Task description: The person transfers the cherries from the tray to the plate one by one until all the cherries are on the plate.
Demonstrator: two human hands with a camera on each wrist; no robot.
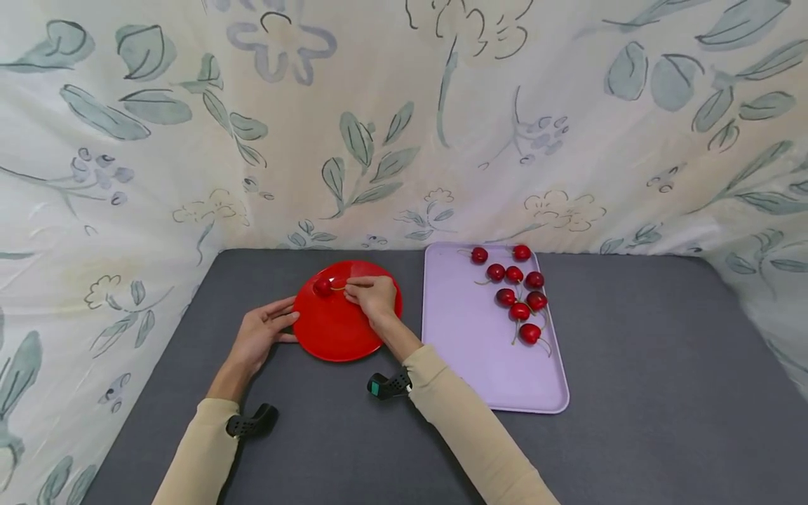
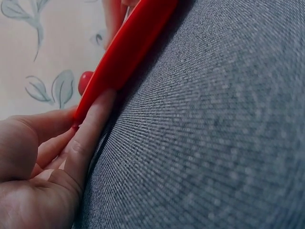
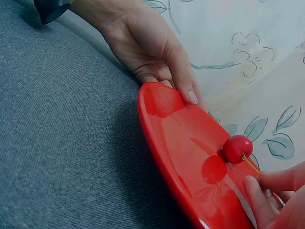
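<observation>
Over the red plate (image 1: 334,330), the right hand (image 1: 374,296) reaches in, fingertips pinching the stem of a cherry (image 1: 322,286) sitting at the far rim. The left hand (image 1: 261,334) steadies the plate's near-left edge, fingers straight, thumb seemingly on top. More cherries (image 1: 520,311) wait on the lilac tray (image 1: 480,351).

Soft, even, bright light fills all three views, with only faint shadows beneath the forearms on the grey cloth (image 1: 631,365). The head view is sharp but bows outward at its edges. The red plate (image 3: 190,157) shows glossy reflections in the right wrist view, while the left wrist view is blurred up close.
</observation>
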